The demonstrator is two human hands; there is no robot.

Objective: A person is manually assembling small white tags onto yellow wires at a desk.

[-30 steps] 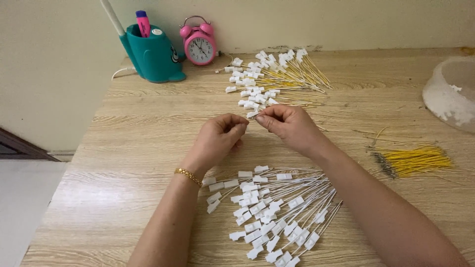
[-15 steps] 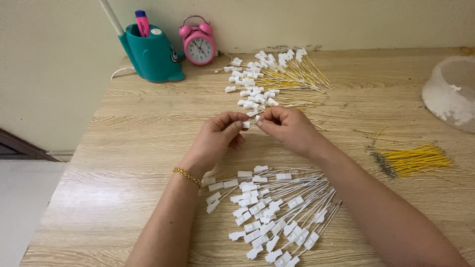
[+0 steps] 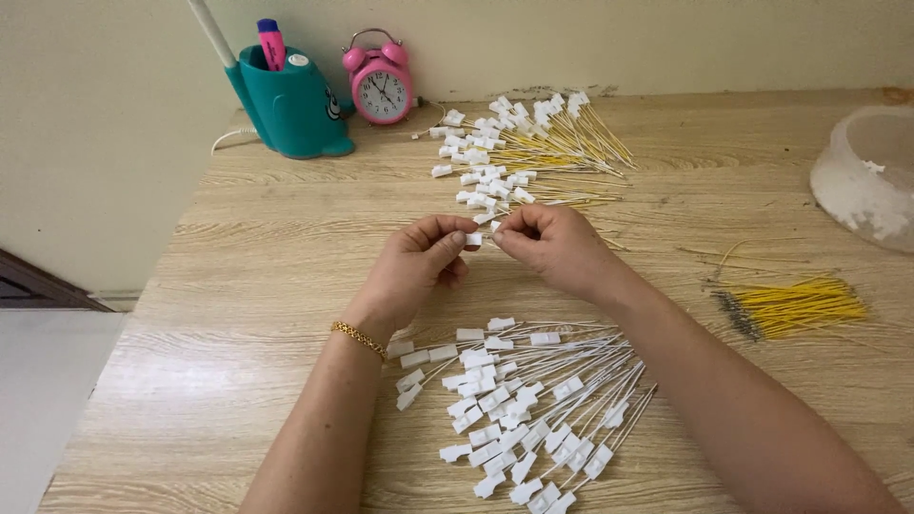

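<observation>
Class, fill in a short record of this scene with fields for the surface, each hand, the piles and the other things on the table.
surface: wooden table
left hand: pinches small white tag
right hand: pinches the same piece
near pile: white-tagged ties
far pile: tags with yellow wires
loose yellow wires: right
others: teal holder, pink clock, white bowl

Left hand (image 3: 419, 259) and right hand (image 3: 550, 246) pinch a white tag (image 3: 474, 239).

White connectors (image 3: 519, 409) — yellow wires (image 3: 795, 306), pink clock (image 3: 381, 84), teal holder (image 3: 290, 105).
</observation>
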